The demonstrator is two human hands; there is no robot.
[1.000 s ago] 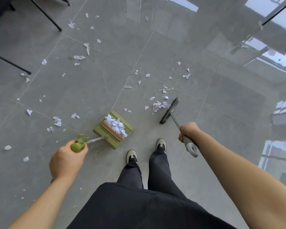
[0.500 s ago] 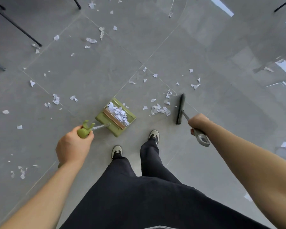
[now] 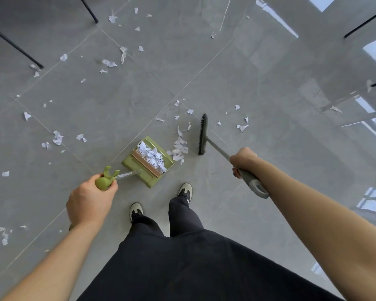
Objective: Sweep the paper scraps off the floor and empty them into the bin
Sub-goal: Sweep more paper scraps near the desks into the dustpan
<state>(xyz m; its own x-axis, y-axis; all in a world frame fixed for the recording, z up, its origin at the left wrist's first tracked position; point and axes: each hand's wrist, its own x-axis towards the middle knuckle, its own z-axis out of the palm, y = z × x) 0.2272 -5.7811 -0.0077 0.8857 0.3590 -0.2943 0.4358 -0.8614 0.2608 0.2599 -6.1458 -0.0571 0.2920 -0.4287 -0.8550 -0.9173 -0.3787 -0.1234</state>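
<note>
Paper scraps (image 3: 178, 148) lie gathered on the grey floor (image 3: 258, 94) between the green dustpan (image 3: 148, 161) and the broom head (image 3: 203, 134), just beside the pan's open mouth; more scraps already fill the pan; nearest, the left hand (image 3: 89, 200) curls round the dustpan's green handle top, the right hand (image 3: 243, 160) grips the broom's grey handle; two shoes (image 3: 161, 200) stand just behind the pan; farther off, loose scraps dot the tiles toward dark chair legs (image 3: 13, 46).
</note>
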